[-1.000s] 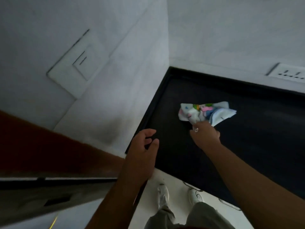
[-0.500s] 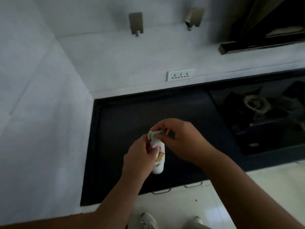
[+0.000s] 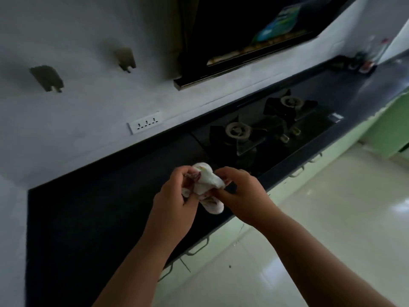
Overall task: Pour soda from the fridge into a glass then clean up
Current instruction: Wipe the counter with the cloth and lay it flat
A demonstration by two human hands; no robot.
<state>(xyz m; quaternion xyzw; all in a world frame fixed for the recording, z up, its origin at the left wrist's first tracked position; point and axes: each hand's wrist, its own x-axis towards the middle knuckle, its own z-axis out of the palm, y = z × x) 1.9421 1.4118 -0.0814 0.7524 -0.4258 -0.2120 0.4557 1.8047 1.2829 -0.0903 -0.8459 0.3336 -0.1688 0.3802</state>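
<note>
**While both hands bunch the cloth [image 3: 207,185], cleanup is the step in hand**

From here I see the left hand [image 3: 174,202] and the right hand [image 3: 243,193] each curl their fingers round the small white printed cloth, holding it between them over the dark counter [image 3: 99,207], near the gas hob [image 3: 254,138]. No glass or soda bottle shows, so I judge pouring is past and wiping is due. Next, the cloth should go into one hand and press flat on the counter, clear of the hob.
</note>
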